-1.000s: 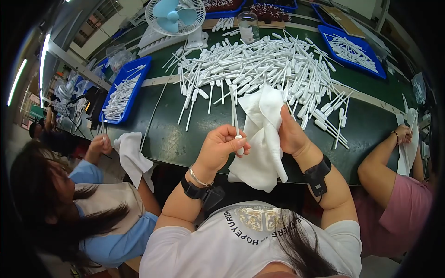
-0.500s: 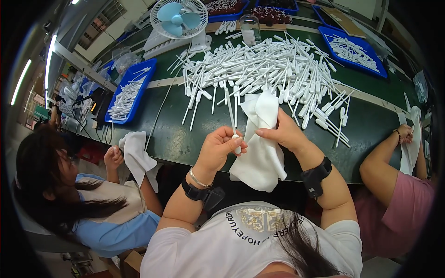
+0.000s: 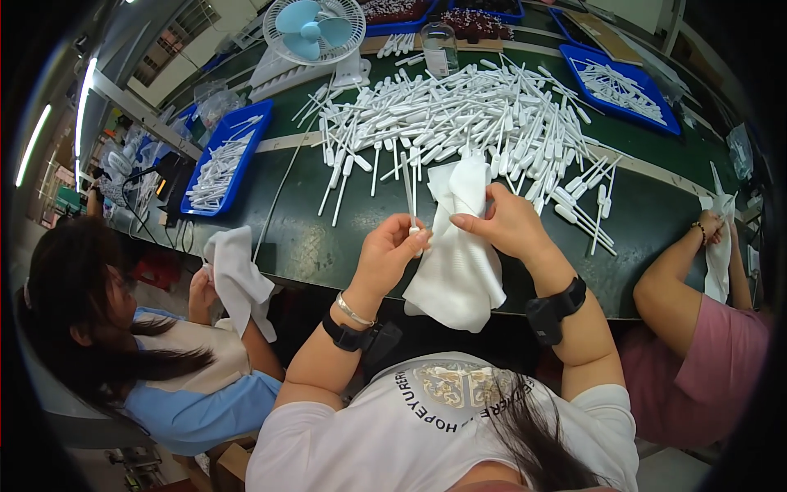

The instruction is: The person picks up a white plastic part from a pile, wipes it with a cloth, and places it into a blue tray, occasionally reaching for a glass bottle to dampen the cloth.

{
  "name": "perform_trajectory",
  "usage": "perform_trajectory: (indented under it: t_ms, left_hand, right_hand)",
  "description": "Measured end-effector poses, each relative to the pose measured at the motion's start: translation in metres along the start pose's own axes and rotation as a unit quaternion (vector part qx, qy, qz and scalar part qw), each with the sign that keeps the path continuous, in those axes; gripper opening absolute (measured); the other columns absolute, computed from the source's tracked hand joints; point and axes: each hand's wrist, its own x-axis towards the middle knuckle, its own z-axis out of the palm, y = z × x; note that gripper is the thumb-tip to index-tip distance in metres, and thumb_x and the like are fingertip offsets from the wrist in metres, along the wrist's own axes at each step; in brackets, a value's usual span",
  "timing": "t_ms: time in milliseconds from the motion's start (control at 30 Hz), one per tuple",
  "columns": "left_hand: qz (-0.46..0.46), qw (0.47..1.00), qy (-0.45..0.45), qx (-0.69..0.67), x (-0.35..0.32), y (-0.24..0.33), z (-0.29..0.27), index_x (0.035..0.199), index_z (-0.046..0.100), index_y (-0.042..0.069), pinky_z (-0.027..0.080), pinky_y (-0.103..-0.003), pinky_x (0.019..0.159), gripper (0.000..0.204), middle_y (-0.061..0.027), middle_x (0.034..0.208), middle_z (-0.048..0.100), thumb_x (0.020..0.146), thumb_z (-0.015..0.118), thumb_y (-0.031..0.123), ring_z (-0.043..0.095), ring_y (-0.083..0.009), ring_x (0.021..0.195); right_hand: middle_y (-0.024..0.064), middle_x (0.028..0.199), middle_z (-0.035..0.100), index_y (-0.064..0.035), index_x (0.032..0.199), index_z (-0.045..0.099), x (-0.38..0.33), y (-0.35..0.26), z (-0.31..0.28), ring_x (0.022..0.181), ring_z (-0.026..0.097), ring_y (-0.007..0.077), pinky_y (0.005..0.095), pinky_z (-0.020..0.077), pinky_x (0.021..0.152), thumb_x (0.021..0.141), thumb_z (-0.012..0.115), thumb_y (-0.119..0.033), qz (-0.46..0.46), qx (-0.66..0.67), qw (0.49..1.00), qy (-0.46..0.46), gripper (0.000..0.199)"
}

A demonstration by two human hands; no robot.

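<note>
Between the thumb and fingers of my left hand (image 3: pixel 388 252) is a white plastic stick (image 3: pixel 408 187). Its thicker end sits in the fingertips and its slim shaft points up and away from me. My right hand (image 3: pixel 515 220) pinches a folded white cloth (image 3: pixel 456 283), which hangs down over the near table edge. A narrow white tip pokes out at the cloth's top; I cannot tell what is inside. Just beyond both hands lies a big heap of similar white sticks (image 3: pixel 459 115), each with a wider paddle-like end.
Blue trays of sticks stand at left (image 3: pixel 256 129) and far right (image 3: pixel 668 123) on the dark green table (image 3: pixel 307 234). Behind the heap are a fan (image 3: pixel 310 31) and a clear bottle (image 3: pixel 440 49). Co-workers on both sides hold white cloths (image 3: pixel 239 266).
My left hand keeps the stick, its thick end now more covered by the fingers. My right fingers have shifted slightly on the cloth. The view has moved a little.
</note>
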Motion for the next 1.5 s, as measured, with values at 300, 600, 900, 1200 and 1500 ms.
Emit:
perform_trajectory:
  t_ms: [300,600,900,1200,1500]
  left_hand:
    - [-0.029,0.992,-0.102,0.061,0.028,-0.004,0.017,0.093,0.053,0.0,0.038,-0.017,0.064,0.017,0.0011,0.082,0.054,0.081,0.055,0.012,0.046,-0.0037,0.071]
    - [0.111,0.976,-0.184,0.038,0.042,0.078,0.035,0.094,0.054,-0.001,0.041,-0.02,0.066,0.02,-0.0024,0.08,0.056,0.08,0.056,0.013,0.05,-0.0064,0.074]
    - [0.073,0.942,-0.304,0.121,0.015,0.049,0.029,0.095,0.052,0.001,0.042,-0.029,0.077,0.017,-0.0097,0.094,0.058,0.08,0.056,0.009,0.056,-0.0178,0.083]
    - [-0.089,0.976,-0.195,-0.03,0.033,0.047,0.016,0.096,0.049,0.001,0.043,-0.021,0.059,0.018,-0.0077,0.08,0.06,0.082,0.054,0.011,0.055,-0.0097,0.067]
    - [0.106,0.982,-0.053,0.144,0.052,0.015,0.03,0.089,0.05,-0.001,0.041,-0.02,0.052,0.019,-0.0041,0.069,0.058,0.078,0.06,0.012,0.05,-0.008,0.056]
  right_hand:
    - [0.0051,0.068,0.057,-0.0008,0.09,0.055,0.02,0.021,0.005,0.057,0.056,0.0134,0.0206,0.0433,0.047,0.087,0.038,-0.042,0.232,0.309,0.897,-0.212,0.045]
    - [0.0091,0.104,0.052,-0.0019,0.114,0.044,0.001,0.001,0.017,0.089,0.054,0.021,0.0333,0.045,0.076,0.084,0.048,-0.029,0.024,0.731,0.661,-0.171,0.041]
    - [0.0107,0.109,0.051,-0.0037,0.115,0.044,0.015,0.016,0.029,0.098,0.052,0.0219,0.036,0.0419,0.085,0.08,0.053,-0.018,-0.052,0.69,0.709,-0.137,0.039]
    - [0.008,0.104,0.053,-0.0017,0.107,0.049,0.014,0.021,0.027,0.094,0.051,0.0179,0.0291,0.0412,0.08,0.082,0.05,-0.016,-0.267,0.134,0.944,0.137,0.029]
    - [0.0074,0.106,0.053,-0.0016,0.113,0.046,0.007,0.022,0.026,0.095,0.051,0.0185,0.0302,0.0407,0.083,0.078,0.055,-0.007,-0.128,0.421,0.898,0.024,0.036]
